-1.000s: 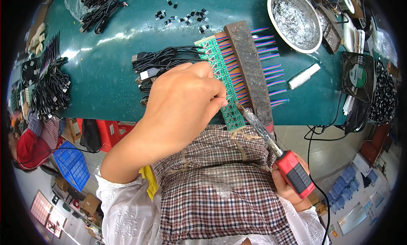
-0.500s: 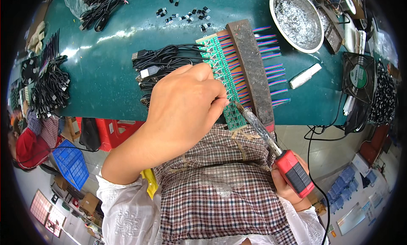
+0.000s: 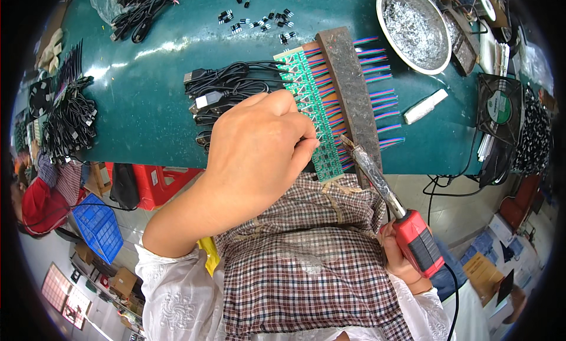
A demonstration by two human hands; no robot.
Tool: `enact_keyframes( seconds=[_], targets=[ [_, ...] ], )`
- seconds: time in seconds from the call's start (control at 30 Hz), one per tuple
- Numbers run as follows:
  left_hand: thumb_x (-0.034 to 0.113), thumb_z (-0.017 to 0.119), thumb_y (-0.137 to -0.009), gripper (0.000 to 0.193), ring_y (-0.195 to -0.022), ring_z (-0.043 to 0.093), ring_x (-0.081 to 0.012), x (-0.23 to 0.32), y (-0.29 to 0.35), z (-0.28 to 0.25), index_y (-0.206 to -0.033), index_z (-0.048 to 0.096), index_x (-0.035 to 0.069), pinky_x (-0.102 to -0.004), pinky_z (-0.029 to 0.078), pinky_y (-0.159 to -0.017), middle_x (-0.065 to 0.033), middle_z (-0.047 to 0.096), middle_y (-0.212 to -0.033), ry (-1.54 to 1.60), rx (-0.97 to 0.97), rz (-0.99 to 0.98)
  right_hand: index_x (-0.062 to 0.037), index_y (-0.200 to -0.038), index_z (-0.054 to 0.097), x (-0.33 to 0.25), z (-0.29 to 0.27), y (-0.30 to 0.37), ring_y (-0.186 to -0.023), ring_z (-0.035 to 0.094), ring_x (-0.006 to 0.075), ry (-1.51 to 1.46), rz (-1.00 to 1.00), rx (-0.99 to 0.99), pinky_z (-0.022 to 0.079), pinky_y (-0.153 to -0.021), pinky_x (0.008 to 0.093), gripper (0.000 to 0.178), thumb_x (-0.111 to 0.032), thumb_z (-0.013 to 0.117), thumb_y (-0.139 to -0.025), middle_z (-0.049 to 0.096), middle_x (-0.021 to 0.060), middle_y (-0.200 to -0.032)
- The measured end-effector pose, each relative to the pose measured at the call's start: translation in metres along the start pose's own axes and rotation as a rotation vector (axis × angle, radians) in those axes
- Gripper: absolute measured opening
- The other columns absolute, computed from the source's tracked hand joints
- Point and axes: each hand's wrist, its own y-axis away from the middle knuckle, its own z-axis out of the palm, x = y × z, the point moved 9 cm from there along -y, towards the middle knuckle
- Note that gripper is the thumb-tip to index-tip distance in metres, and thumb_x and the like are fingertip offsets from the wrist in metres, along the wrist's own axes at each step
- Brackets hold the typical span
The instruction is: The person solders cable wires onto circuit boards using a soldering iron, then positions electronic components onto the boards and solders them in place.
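Note:
A row of joined green circuit boards lies near the table's front edge, with red, blue and dark wires running right under a dark, heavy bar. My left hand is over the boards' left edge, thumb and forefinger pinched together; what is between them is hidden. My right hand grips a soldering iron by its red and black handle. The iron's tip is just right of the boards, over the wires beside the bar. Black USB cables lie left of the boards, partly behind my left hand.
A metal bowl of silvery scraps stands at the back right, near a white stick-like piece and a small fan. Small black components are scattered at the back. More cable bundles lie at the left.
The soldering iron has moved right, its tip going from the boards to over the wires by the bar. My left hand has barely moved. A person now shows at the lower right.

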Motion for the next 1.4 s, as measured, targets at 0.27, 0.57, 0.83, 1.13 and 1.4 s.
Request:
enact_keyframes(
  seconds=[0.27,0.57,0.83,1.13,1.4],
  targets=[
    [0.009,0.084,-0.077,0.013,-0.075,0.066,-0.0258,0.006,0.001,-0.004,-0.084,0.073,0.009,-0.0388,0.051,-0.066,-0.0054,0.063,-0.082,-0.022,0.042,-0.003,-0.0043,-0.086,0.066,0.007,-0.007,0.009,-0.065,0.062,0.0305,0.045,0.021,0.034,0.047,-0.057,0.0382,0.022,-0.001,0.077,-0.067,0.063,0.0118,-0.079],
    [0.019,0.077,-0.089,0.013,-0.091,0.064,-0.0338,-0.055,-0.007,-0.09,-0.091,0.069,0.009,-0.0451,0.051,-0.079,-0.012,0.065,-0.096,-0.276,0.495,-0.07,-0.0043,-0.084,0.066,0.004,-0.014,0.008,-0.067,0.061,0.0344,0.156,0.002,0.065,0.05,-0.061,0.0427,0.01,-0.002,0.069,-0.075,0.063,0.0116,-0.077],
    [0.025,0.086,-0.086,0.025,-0.102,0.064,-0.035,-0.161,-0.022,-0.141,-0.099,0.074,0.007,-0.0451,0.053,-0.088,-0.013,0.066,-0.11,-0.659,0.719,-0.3,-0.0033,-0.085,0.066,-0.003,-0.012,0.007,-0.066,0.062,0.0346,0.169,-0.087,0.079,0.051,-0.061,0.0426,0.011,-0.001,0.069,-0.074,0.065,0.0117,-0.077],
    [-0.007,0.056,-0.098,0.045,-0.093,0.071,-0.0163,-0.132,0.016,-0.129,-0.142,0.051,0.0,-0.0273,0.057,-0.082,-0.0168,0.069,-0.125,0.397,0.647,-0.264,-0.0035,-0.085,0.066,-0.011,-0.011,-0.001,-0.067,0.063,0.0334,0.139,-0.078,0.09,0.052,-0.061,0.0423,0.012,0.001,0.068,-0.073,0.065,0.0113,-0.077],
    [0.016,0.06,-0.108,0.023,-0.07,0.054,-0.0059,-0.041,0.024,-0.071,-0.105,0.077,0.001,-0.0248,0.043,-0.06,0.0,0.064,-0.082,0.582,0.124,-0.324,-0.0027,-0.088,0.067,-0.033,-0.01,-0.017,-0.068,0.062,0.0309,0.173,-0.032,0.14,0.051,-0.063,0.0396,0.011,0.002,0.072,-0.08,0.066,0.0119,-0.082]
  ],
)
